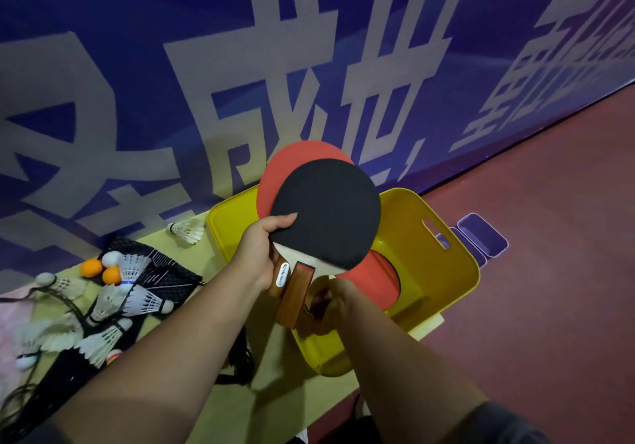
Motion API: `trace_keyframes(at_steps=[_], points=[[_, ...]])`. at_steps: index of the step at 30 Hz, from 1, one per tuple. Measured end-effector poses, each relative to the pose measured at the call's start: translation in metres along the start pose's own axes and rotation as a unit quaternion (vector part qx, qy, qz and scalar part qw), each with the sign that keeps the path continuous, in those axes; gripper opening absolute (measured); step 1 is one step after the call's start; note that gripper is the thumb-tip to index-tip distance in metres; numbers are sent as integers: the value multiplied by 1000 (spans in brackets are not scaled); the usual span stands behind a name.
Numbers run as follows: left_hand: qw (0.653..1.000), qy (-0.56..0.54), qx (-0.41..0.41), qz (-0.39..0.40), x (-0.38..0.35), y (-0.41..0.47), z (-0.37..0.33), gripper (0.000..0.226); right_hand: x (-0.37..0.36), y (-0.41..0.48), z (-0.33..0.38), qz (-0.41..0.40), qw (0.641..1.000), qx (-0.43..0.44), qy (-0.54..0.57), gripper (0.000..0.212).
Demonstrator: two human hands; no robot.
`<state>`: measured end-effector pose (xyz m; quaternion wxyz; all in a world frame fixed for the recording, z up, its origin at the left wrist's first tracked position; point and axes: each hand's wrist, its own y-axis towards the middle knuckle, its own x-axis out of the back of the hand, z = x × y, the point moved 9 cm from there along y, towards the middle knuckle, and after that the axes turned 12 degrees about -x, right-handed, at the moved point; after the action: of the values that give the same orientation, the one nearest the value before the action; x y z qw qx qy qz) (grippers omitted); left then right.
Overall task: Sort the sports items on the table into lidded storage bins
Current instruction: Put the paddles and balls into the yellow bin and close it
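Left hand [261, 254]: fingers curled round the handles of black-faced paddle [326, 213] and red-faced paddle [295, 165] behind it, thumb on the black rubber, both held above yellow bin [422, 265] | Right hand [326, 301]: curled round the handle of third paddle [378, 278], red, inside bin | Table [275, 392]: shuttlecocks [144, 301], orange balls [91, 267], left of bin

Both bare forearms stretched forward, left hand [261, 254] higher, gripping two paddle handles [292, 292], right hand [331, 302] just beside, lower, fingers curled round red paddle [376, 277]
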<state>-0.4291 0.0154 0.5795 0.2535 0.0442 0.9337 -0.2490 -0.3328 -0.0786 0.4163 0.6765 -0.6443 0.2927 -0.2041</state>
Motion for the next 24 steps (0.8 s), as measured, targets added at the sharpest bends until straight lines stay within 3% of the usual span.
trace_keyframes(at_steps=[2, 6, 11, 14, 17, 19, 22, 24], points=[[1000, 17, 3, -5, -7, 2, 4, 60, -4, -39, 2, 60, 998, 10, 7, 23], [998, 49, 32, 14, -25, 3, 17, 57, 14, -105, 57, 167, 970, 163, 71, 31], [987, 134, 68, 52, -59, 2, 41, 38, 90, -141, 129, 165, 957, 227, 68, 39], [979, 186, 59, 61, -67, 7, 61, 31, 103, -151, 143, 133, 952, 274, -29, 54], [969, 229, 73, 59, -66, 13, 78, 42, 106, -136, 137, 48, 941, 289, -171, 58], [960, 268, 68, 47, -55, 29, 89, 57, 115, -111, 141, -10, 937, 282, -205, 62], [920, 382, 66, 49, -26, 65, 119, 95, 130, -70, 140, -68, 956, 208, -195, 58], [908, 413, 66, 25, -11, 77, 133, 94, 128, -51, 131, -63, 965, 151, -204, 48]])
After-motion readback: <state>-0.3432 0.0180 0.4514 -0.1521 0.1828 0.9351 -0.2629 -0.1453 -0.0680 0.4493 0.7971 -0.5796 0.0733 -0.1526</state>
